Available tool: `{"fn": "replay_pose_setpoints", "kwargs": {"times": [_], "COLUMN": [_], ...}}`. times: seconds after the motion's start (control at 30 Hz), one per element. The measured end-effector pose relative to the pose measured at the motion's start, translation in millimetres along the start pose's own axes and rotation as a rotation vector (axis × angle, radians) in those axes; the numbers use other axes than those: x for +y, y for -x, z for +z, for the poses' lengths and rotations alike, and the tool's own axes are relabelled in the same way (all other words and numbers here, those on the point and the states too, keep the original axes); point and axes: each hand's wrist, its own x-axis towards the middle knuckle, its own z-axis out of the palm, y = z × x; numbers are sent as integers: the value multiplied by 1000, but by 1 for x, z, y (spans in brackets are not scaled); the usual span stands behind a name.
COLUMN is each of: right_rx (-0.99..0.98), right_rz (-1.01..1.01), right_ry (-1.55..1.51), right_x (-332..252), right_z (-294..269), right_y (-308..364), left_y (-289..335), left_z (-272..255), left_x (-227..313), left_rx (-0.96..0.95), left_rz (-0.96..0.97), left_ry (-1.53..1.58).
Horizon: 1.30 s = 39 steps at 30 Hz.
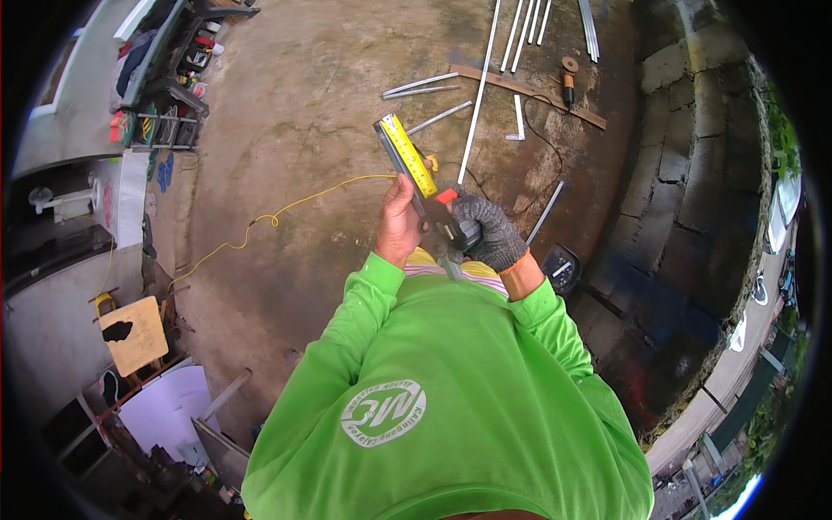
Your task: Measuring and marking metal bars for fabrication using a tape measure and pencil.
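Observation:
My bare left hand (399, 224) is closed around a grey metal tube (392, 149), which tilts up and away in front of my waist. A yellow measuring tape blade (409, 158) is stretched along the tube's side. The tape measure (465, 232), a dark case with a red part near its mouth, is gripped in my right hand (494, 230), which wears a grey knit glove with an orange cuff. My right-hand fingers partly hide the case. Both hands are close together above the floor.
Several long metal tubes (478, 91) and short cut pieces (440, 117) lie ahead. An angle grinder (568, 84) rests by a wooden plank (529, 90). A yellow cord (276, 217) crosses the floor leftward. A black tray (562, 269) sits right, before a block wall (646, 173).

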Motion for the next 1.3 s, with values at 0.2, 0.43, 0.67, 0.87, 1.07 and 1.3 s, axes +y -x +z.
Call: {"fn": "replay_pose_setpoints", "kwargs": {"times": [0.2,0.43,0.67,0.87,1.07,1.3], "right_rx": [-15,-58,-18,-1,-26,-38], "right_rz": [59,67,45,37,56,113], "right_ry": [-12,-55,-54,38,103,140], "right_x": [6,0,-2,0,1,9], "right_z": [-5,-4,-2,-5,3,1], "right_y": [-2,-2,1,-2,-6,-4], "left_y": [2,0,-5,-6,0,12], "left_z": [-11,-4,4,3,0,-9], "left_x": [-5,-1,-1,-3,5,7], "left_rx": [17,-12,15,76,0,-112], "left_rz": [24,-19,15,26,-3,35], "left_ry": [65,77,-17,18,89,97]}}
